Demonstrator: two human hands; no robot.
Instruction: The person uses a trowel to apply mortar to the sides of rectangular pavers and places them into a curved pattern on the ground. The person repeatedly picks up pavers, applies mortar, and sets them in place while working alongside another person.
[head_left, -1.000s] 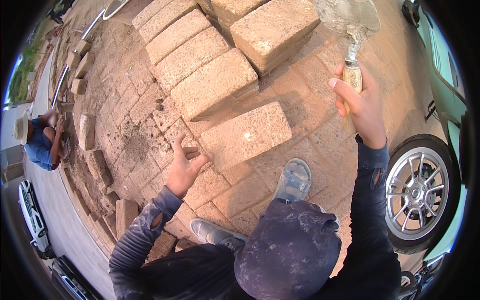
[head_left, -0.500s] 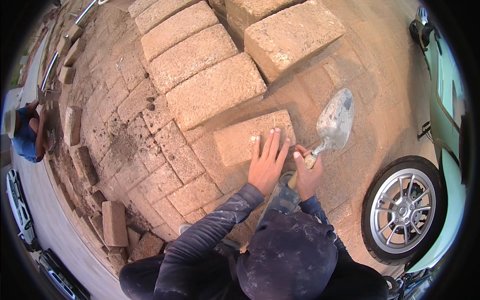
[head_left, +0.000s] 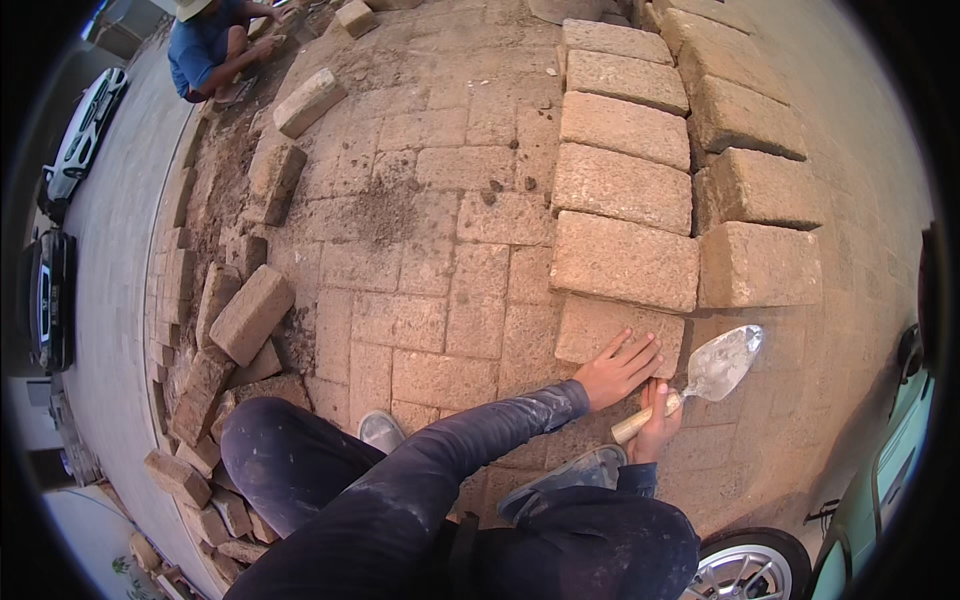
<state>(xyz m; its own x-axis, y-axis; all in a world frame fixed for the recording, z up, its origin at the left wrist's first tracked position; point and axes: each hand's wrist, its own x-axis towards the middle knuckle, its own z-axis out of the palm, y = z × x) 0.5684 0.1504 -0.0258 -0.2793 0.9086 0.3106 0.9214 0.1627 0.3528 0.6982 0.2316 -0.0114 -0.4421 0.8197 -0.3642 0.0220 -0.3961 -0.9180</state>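
a brick (head_left: 604,330) under my left hand (head_left: 617,375), a trowel (head_left: 712,372) in my right hand (head_left: 656,424)

the tan, rough-faced brick lies flat, right of the scene's middle, its near edge partly covered. the trowel slants from near left to far right: pale wooden handle nearer, tapered grey blade with whitish smears farther out, just right of the brick.

Open paving (head_left: 425,265) extends left of left hand (head_left: 618,372), as far as loose bricks (head_left: 252,315). Block rows (head_left: 624,187) bar way ahead; trowel blade (head_left: 722,364) obstructs ahead-right of right hand (head_left: 656,430).
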